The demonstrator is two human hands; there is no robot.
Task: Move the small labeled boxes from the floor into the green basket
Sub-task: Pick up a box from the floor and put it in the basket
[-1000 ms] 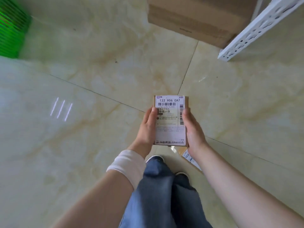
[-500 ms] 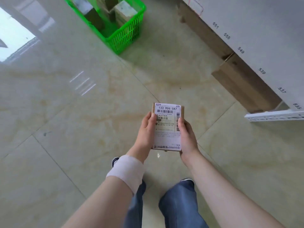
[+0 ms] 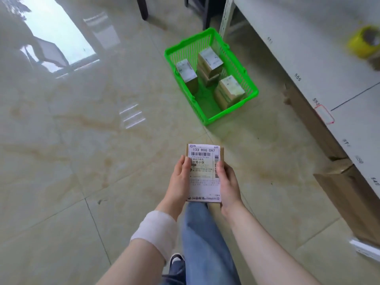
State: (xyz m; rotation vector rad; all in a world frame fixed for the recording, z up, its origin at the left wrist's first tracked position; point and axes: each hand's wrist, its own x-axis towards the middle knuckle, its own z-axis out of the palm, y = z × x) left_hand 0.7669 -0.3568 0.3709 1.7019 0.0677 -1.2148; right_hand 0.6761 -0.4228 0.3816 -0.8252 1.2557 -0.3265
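Note:
I hold a small cardboard box (image 3: 204, 173) with a white shipping label flat in front of me, label up. My left hand (image 3: 179, 179) grips its left edge and my right hand (image 3: 228, 182) grips its right edge, thumbs on the label. The green basket (image 3: 251, 93) stands on the floor ahead and slightly right, well beyond the box. Inside it stand three labeled boxes: one at the left (image 3: 186, 76), one at the back (image 3: 209, 61), one at the front right (image 3: 229, 92).
A white shelf unit (image 3: 320, 64) with number tags runs along the right; a yellow tape roll (image 3: 363, 44) lies on it. Large brown cartons (image 3: 347, 200) sit under the shelf. Dark furniture legs (image 3: 143, 8) stand at the back. The tiled floor is glossy.
The view has swung so the green basket now lies ahead of me, fully in sight with its boxes. Both hands keep the same hold on the labeled box.

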